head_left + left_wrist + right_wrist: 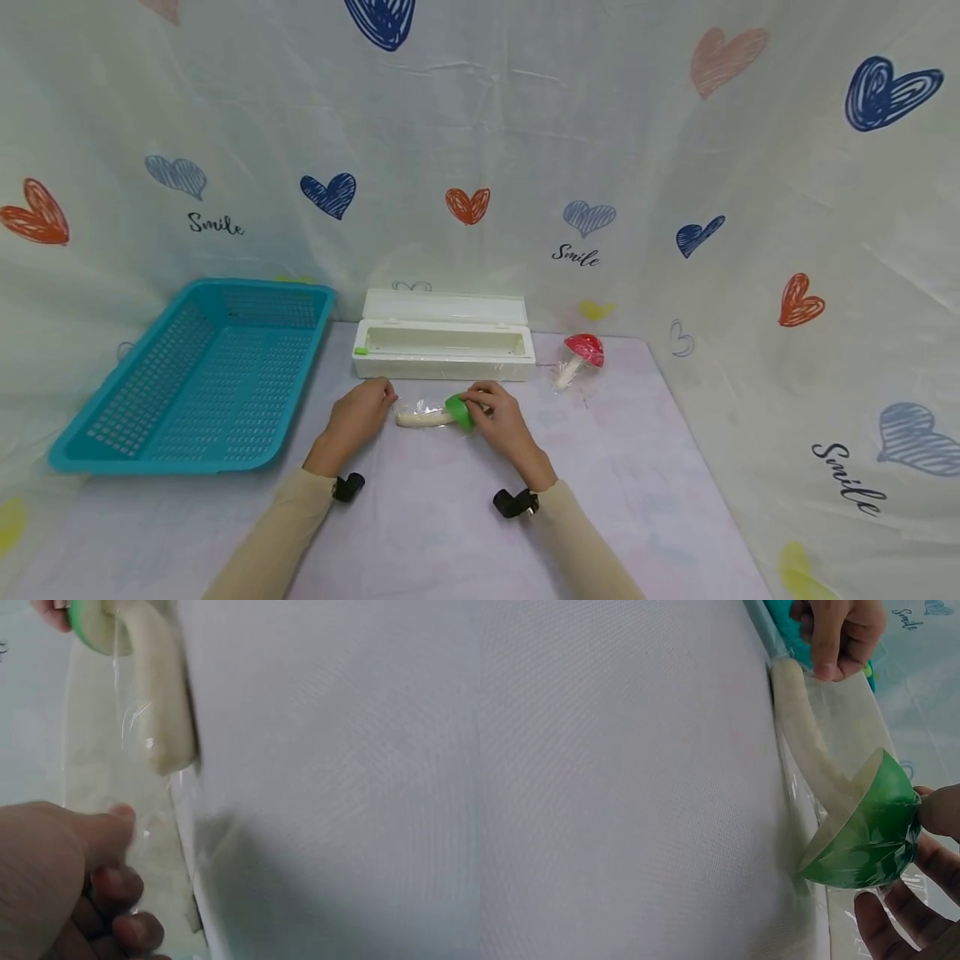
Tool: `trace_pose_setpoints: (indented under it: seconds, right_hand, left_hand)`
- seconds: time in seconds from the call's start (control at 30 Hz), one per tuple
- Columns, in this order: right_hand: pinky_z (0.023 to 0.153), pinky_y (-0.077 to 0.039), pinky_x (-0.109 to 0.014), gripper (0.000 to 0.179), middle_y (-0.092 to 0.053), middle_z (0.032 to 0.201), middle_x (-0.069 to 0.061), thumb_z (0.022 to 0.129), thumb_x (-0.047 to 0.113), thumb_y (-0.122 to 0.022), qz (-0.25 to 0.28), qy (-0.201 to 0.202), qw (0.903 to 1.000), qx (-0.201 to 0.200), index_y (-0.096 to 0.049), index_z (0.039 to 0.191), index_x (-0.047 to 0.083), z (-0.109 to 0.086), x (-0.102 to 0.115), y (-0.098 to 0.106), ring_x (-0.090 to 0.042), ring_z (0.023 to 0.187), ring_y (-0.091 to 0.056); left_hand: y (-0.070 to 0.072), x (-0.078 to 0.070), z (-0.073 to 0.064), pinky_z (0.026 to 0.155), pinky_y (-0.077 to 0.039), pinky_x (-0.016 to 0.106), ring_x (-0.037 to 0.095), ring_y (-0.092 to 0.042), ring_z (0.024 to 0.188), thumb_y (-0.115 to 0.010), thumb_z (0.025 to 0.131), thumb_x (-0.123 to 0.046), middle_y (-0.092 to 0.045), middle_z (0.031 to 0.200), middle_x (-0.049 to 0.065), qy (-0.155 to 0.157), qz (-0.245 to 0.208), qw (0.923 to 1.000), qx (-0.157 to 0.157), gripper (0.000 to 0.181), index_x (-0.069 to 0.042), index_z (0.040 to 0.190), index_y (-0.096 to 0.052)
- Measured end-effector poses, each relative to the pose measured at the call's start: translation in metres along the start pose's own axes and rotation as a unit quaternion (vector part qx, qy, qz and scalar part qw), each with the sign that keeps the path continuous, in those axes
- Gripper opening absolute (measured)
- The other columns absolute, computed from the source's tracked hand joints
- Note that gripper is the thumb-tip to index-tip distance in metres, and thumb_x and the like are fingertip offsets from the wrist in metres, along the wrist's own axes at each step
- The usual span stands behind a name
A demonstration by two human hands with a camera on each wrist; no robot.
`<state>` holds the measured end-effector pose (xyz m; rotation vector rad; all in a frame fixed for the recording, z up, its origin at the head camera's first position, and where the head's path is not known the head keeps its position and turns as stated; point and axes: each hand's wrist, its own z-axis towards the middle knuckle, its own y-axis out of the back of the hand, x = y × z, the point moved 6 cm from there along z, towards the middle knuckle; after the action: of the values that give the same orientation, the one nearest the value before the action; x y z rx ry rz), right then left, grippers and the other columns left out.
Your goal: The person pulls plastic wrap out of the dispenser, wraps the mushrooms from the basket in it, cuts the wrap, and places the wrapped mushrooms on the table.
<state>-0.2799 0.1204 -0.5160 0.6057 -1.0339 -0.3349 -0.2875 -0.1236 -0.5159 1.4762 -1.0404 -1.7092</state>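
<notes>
The green mushroom lies between my hands, on or just over the worktop in front of the white box, its stem toward my left. My left hand is nearly closed, thumb against finger, and seems to pinch the loose end of the clear wrapper past the stem; my right hand curls thumb and fingers at the top of the cap — whether they grip only wrapper there or cap as well, I can't tell. I'd expect it to weigh little, perhaps foamy or hollow inside, with the wrapper making it slick and crinkly. The cap's rim looks thin and could dent, so I'd rather not squeeze it — the thick, pale stem looks the firmer hold, or the gathered wrapper for a light pull.
</notes>
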Motion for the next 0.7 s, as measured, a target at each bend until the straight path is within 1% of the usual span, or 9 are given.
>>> trace_pose_setpoints:
  seconds: [0.17, 0.23, 0.3, 0.37, 0.4, 0.5, 0.57, 0.63, 0.7]
  right_hand:
    - [0.074, -0.057, -0.024, 0.017, -0.067, 0.119, -0.012, 0.099, 0.005, -0.067, -0.002, -0.002, 1.0, 0.002, -0.078, 0.11, 0.004, 0.002, 0.002, -0.001, -0.024, 0.103, -0.067]
    - [0.074, -0.057, -0.023, 0.016, -0.068, 0.119, -0.012, 0.099, 0.006, -0.067, -0.003, -0.007, 1.0, 0.003, -0.079, 0.11, 0.004, 0.002, 0.002, -0.001, -0.025, 0.104, -0.067]
    - [0.074, -0.057, -0.023, 0.016, -0.068, 0.12, -0.012, 0.099, 0.006, -0.067, -0.002, -0.012, 0.9999, 0.003, -0.078, 0.11, 0.004, 0.003, 0.002, -0.001, -0.025, 0.105, -0.067]
    - [0.074, -0.057, -0.023, 0.016, -0.068, 0.12, -0.012, 0.099, 0.007, -0.067, 0.0, -0.016, 0.9999, 0.004, -0.078, 0.111, 0.004, 0.003, 0.002, -0.001, -0.024, 0.106, -0.067]
    - [0.074, -0.057, -0.023, 0.017, -0.068, 0.12, -0.013, 0.099, 0.007, -0.067, 0.0, -0.019, 0.9998, 0.004, -0.078, 0.111, 0.004, 0.003, 0.002, 0.0, -0.024, 0.106, -0.067]
    - [0.074, -0.057, -0.024, 0.018, -0.068, 0.121, -0.012, 0.1, 0.009, -0.066, -0.004, -0.024, 0.9997, 0.003, -0.077, 0.113, 0.005, 0.004, 0.001, 0.001, -0.024, 0.107, -0.067]
    - [0.075, -0.057, -0.024, 0.021, -0.067, 0.124, -0.012, 0.1, 0.009, -0.063, -0.007, -0.031, 0.9995, 0.008, -0.077, 0.116, 0.006, 0.005, 0.0, 0.002, -0.024, 0.108, -0.066]
    - [0.076, -0.056, -0.024, 0.027, -0.066, 0.127, -0.012, 0.098, 0.008, -0.059, -0.009, -0.041, 0.9989, 0.021, -0.075, 0.119, 0.007, 0.006, -0.001, 0.002, -0.025, 0.111, -0.064]
    - [0.078, -0.055, -0.026, 0.036, -0.063, 0.131, -0.014, 0.093, 0.004, -0.056, -0.009, -0.052, 0.9977, 0.042, -0.073, 0.124, 0.007, 0.007, -0.002, 0.002, -0.026, 0.114, -0.063]
  left_hand:
    - [-0.005, 0.007, 0.003, 0.055, -0.047, 0.03, 0.016, -0.058, 0.065, -0.069, 0.098, -0.015, -0.069, 0.079, 0.006, 0.049, 0.014, 0.9987, 0.001, 0.011, -0.005, 0.093, -0.067]
    - [-0.004, 0.008, 0.001, 0.054, -0.044, 0.03, 0.016, -0.057, 0.063, -0.07, 0.098, -0.018, -0.068, 0.075, 0.006, 0.06, -0.006, 0.9981, -0.013, 0.015, -0.005, 0.092, -0.067]
    - [-0.001, 0.006, -0.001, 0.054, -0.043, 0.029, 0.016, -0.055, 0.063, -0.07, 0.098, -0.021, -0.066, 0.073, 0.005, 0.062, -0.036, 0.9968, -0.034, 0.018, -0.004, 0.092, -0.068]
    - [0.001, 0.0, -0.003, 0.058, -0.045, 0.03, 0.017, -0.056, 0.066, -0.069, 0.099, -0.023, -0.066, 0.075, 0.004, 0.044, -0.07, 0.9953, -0.05, 0.02, -0.005, 0.093, -0.071]
    - [0.001, -0.004, -0.004, 0.06, -0.047, 0.03, 0.016, -0.057, 0.069, -0.069, 0.1, -0.024, -0.068, 0.077, 0.004, 0.028, -0.083, 0.995, -0.049, 0.02, -0.005, 0.094, -0.072]
    - [-0.004, -0.019, -0.005, 0.071, -0.054, 0.035, 0.017, -0.063, 0.081, -0.072, 0.097, -0.02, -0.073, 0.09, 0.003, -0.035, -0.094, 0.9948, -0.016, 0.015, -0.006, 0.1, -0.076]
    - [-0.011, -0.028, -0.006, 0.079, -0.056, 0.04, 0.02, -0.066, 0.089, -0.077, 0.092, -0.015, -0.075, 0.097, 0.005, -0.071, -0.086, 0.9937, 0.013, 0.013, -0.006, 0.102, -0.076]
    - [-0.018, -0.033, -0.006, 0.086, -0.056, 0.044, 0.024, -0.068, 0.097, -0.082, 0.087, -0.01, -0.075, 0.102, 0.008, -0.083, -0.078, 0.9928, 0.036, 0.018, -0.005, 0.103, -0.076]
    - [-0.025, -0.033, -0.005, 0.09, -0.055, 0.045, 0.025, -0.067, 0.1, -0.084, 0.083, -0.006, -0.074, 0.104, 0.008, -0.078, -0.068, 0.9936, 0.046, 0.023, -0.005, 0.105, -0.075]
